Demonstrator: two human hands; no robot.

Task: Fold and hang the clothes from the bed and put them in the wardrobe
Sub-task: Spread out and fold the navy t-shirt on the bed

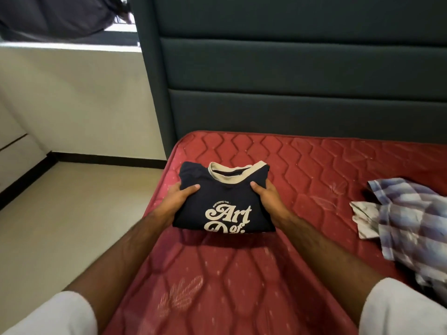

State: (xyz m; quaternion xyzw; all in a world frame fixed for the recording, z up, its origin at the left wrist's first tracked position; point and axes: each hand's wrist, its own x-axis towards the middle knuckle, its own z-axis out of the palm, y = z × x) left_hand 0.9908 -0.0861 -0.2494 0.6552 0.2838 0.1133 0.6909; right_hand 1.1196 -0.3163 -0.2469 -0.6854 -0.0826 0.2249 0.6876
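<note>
A folded navy T-shirt (226,197) with a cream collar and white lettering is held just above the red quilted mattress (302,165); its shadow falls on the mattress below it. My left hand (177,199) grips its left edge, thumb on top. My right hand (267,198) grips its right edge the same way. A crumpled blue and white checked shirt (406,221) lies unfolded on the mattress to the right.
A dark grey padded headboard (290,81) rises behind the mattress. To the left lies beige floor (60,213) with a black skirting along a cream wall. Dark cloth (53,18) hangs at the top left by a window ledge.
</note>
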